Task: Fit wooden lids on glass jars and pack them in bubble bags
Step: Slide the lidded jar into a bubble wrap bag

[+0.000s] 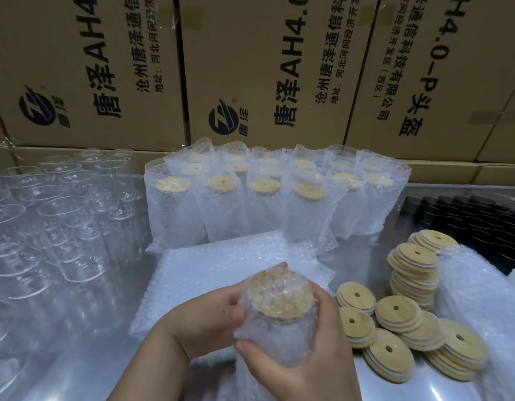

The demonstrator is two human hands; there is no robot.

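A glass jar with a wooden lid, wrapped in a bubble bag, stands low in the middle of the view. My left hand grips its left side with fingers curled round the wrap. My right hand grips its right side and front, thumb across the bag. Bubble film partly covers the wooden lid. Several bagged, lidded jars stand in rows behind. Bare glass jars crowd the left. Loose wooden lids lie stacked at the right.
A pile of flat bubble bags lies under and behind the held jar, and more bubble wrap lies at the right. Cardboard boxes wall off the back. Black items sit at the far right on the shiny table.
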